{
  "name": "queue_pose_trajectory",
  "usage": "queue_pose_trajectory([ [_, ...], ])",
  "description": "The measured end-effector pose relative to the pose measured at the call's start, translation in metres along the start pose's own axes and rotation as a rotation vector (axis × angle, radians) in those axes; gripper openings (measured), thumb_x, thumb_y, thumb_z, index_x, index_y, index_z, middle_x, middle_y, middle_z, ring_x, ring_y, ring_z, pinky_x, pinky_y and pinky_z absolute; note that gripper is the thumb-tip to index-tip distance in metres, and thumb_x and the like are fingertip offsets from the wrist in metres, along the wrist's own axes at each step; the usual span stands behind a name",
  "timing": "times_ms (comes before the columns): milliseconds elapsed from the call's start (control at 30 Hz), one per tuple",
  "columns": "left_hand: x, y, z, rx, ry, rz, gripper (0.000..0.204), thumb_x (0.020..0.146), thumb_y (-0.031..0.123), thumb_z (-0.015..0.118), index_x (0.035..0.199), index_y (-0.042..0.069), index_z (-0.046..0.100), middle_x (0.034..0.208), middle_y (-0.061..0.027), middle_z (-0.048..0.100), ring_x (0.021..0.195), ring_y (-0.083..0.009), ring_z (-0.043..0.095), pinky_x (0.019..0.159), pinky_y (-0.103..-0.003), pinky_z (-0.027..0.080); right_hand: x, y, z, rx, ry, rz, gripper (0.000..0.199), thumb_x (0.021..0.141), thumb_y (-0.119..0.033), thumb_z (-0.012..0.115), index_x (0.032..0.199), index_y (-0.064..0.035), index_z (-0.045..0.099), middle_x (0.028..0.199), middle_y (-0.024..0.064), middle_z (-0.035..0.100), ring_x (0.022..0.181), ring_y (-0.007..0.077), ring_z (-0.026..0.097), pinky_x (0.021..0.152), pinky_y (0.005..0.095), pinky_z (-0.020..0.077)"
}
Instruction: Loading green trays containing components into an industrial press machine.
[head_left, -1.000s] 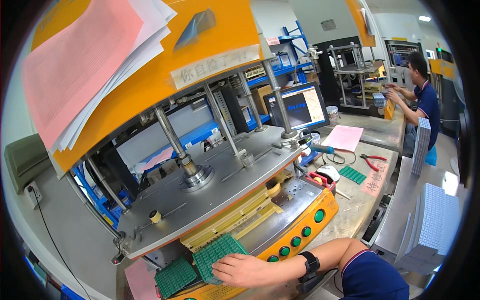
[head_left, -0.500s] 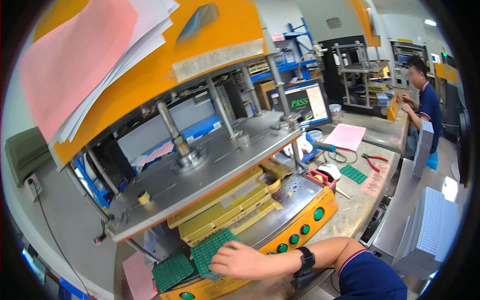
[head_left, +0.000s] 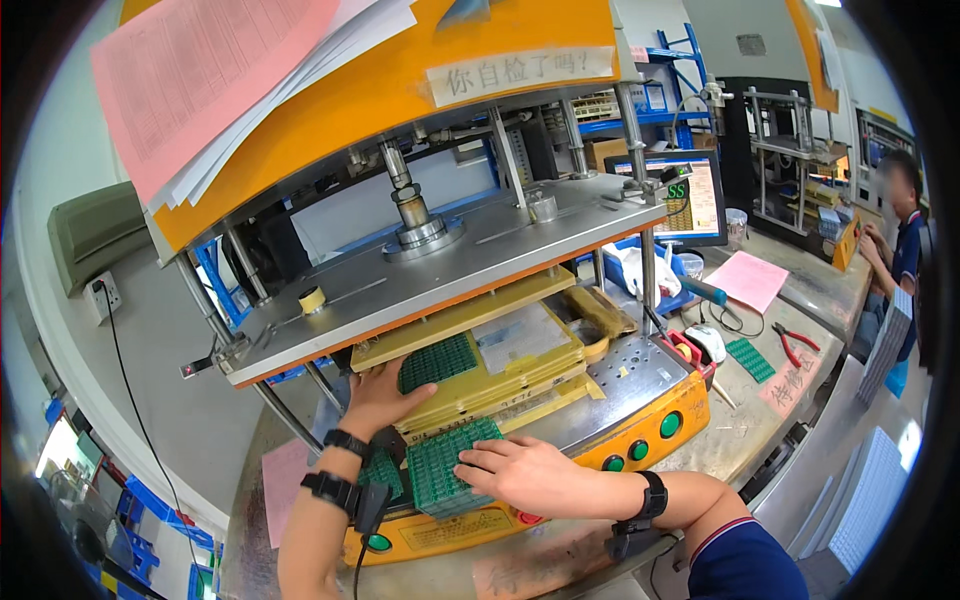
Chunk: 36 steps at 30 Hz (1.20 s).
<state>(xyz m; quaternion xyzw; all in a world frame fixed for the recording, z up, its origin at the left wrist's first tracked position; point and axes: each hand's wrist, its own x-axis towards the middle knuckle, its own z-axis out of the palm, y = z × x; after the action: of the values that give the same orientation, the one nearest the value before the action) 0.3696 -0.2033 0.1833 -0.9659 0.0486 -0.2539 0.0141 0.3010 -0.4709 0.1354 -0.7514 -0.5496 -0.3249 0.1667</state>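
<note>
My left hand (head_left: 382, 400) reaches in at the left end of a yellow fixture (head_left: 520, 385) under the raised press plate. Its fingers and thumb are spread beside a green circuit board panel (head_left: 440, 362) lying there, the fingertips partly hidden. My right hand (head_left: 525, 470) is closed over the right edge of a stack of green circuit board panels (head_left: 438, 475) at the front of the press; its thumb is not clearly seen. Another green panel (head_left: 382, 478) lies left of the stack, partly behind my left wrist.
The metal press plate (head_left: 480, 240) hangs over the fixture on steel posts. Green buttons (head_left: 670, 425) line the orange front. To the right are red pliers (head_left: 795, 345), a small green board (head_left: 750, 360), a pink sheet (head_left: 748, 280) and a monitor (head_left: 705, 195). A co-worker (head_left: 905, 240) sits at far right.
My left hand, not visible before, has come in to the fixture beside a green panel. My right hand stays on the stack, its fingers now straighter. The view has shifted.
</note>
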Motion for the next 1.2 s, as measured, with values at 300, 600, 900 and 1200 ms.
queue_pose_trajectory([
  [300, 0.028, -0.033, 0.012, -0.478, -0.045, 0.211, 0.083, 0.077, 0.055, 0.076, 0.138, 0.005, 0.05, 0.14, -0.021, 0.051, 0.132, -0.0375, 0.047, 0.108, -0.043, 0.039, 0.001, 0.001, -0.002, 0.008, -0.017, -0.003, 0.034, 0.08, -0.014, 0.061, 0.113, -0.006, 0.063, 0.12, 0.0099, 0.066, 0.112, 0.0242, 0.064, 0.082, 0.0346, 0.057],
  [600, -0.145, -0.073, -0.059, -0.222, 0.031, -0.026, 0.078, 0.078, 0.054, 0.074, 0.137, 0.007, 0.051, 0.137, -0.0205, 0.051, 0.131, -0.0408, 0.043, 0.11, -0.051, 0.032, 0.009, 0.013, -0.019, 0.107, -0.016, 0.033, 0.034, 0.085, -0.014, 0.06, 0.117, -0.0045, 0.063, 0.125, 0.0143, 0.065, 0.119, 0.0301, 0.061, 0.095, 0.0398, 0.0519],
  [900, -0.261, -0.029, -0.042, -0.247, 0.168, -0.067, 0.055, 0.091, 0.044, 0.061, 0.13, 0.006, 0.053, 0.14, -0.0183, 0.047, 0.134, -0.0395, 0.039, 0.11, -0.057, 0.028, 0.044, 0.057, 0.01, 0.126, 0.109, 0.255, 0.031, 0.091, -0.017, 0.063, 0.119, -0.0033, 0.063, 0.124, 0.0153, 0.065, 0.122, 0.0337, 0.058, 0.098, 0.0415, 0.0501],
  [1200, -0.333, 0.042, 0.014, -0.396, 0.272, -0.231, 0.019, 0.09, 0.02, 0.064, 0.104, 0.007, 0.066, 0.121, -0.0132, 0.063, 0.117, -0.0369, 0.053, 0.105, -0.049, 0.037, 0.087, 0.108, 0.072, 0.113, 0.008, 0.259, 0.035, 0.093, -0.021, 0.062, 0.124, -0.005, 0.063, 0.138, 0.0143, 0.056, 0.134, 0.0313, 0.046, 0.109, 0.0414, 0.0416],
])
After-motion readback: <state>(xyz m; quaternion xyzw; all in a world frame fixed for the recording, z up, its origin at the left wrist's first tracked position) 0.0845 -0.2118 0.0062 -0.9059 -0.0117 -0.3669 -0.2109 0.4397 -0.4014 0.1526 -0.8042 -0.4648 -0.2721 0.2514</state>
